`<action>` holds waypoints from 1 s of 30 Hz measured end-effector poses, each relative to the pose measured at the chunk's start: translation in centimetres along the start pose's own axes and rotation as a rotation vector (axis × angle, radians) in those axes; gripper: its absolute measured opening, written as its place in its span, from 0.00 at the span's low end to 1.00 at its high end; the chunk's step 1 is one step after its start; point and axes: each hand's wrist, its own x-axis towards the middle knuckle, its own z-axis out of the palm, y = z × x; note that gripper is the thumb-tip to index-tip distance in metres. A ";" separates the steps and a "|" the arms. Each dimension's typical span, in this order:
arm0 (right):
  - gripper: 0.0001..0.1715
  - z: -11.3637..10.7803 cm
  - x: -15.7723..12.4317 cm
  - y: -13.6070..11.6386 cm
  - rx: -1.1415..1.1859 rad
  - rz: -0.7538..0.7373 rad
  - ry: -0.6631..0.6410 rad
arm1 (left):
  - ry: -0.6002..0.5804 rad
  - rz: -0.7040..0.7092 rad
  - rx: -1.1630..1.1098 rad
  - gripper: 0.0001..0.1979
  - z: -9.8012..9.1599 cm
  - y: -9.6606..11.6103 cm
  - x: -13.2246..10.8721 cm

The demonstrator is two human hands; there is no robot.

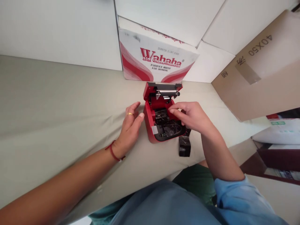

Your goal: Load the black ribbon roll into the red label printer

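A red label printer (151,135) stands on the pale cloth with its lid (147,90) tipped up at the back. Inside lies a roll of shiny black material (161,115), and more of it spreads over the front. My left hand (132,126), with a ring and red bracelet, is beside the printer's left wall, fingers apart and holding nothing. Over the right wall reaches my right hand (191,116), thumb and fingers pinched near the roll's right end; what they grip is hidden. A black strip (184,147) hangs out at the front right onto the cloth.
A Wahaha water carton (159,59) stands right behind the printer, against white panels (58,34). To the right leans a large brown cardboard box (264,68). A white bag (278,132) and dark red shelf (276,162) are at the far right.
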 end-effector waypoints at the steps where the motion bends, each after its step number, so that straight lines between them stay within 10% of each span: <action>1: 0.15 0.0 1.1 -0.6 -0.113 -0.001 -0.066 | 0.037 -0.022 -0.006 0.25 0.1 0.3 0.1; 8: 0.25 1.8 4.3 -3.9 -0.773 0.020 -0.341 | 0.024 -0.006 -0.064 0.09 0.1 2.0 0.2; 16: 0.26 -0.3 2.3 -3.1 -0.529 -0.051 -0.301 | -0.041 0.037 -0.037 0.05 -0.2 2.5 0.5; 25: 0.33 -10.4 -8.1 5.9 -0.044 0.219 -0.119 | -0.135 -0.036 0.009 0.04 -0.2 2.9 0.6; 30: 0.23 -9.6 -8.2 11.5 -0.141 0.418 -0.254 | -0.095 -0.064 0.023 0.05 -0.3 2.5 0.6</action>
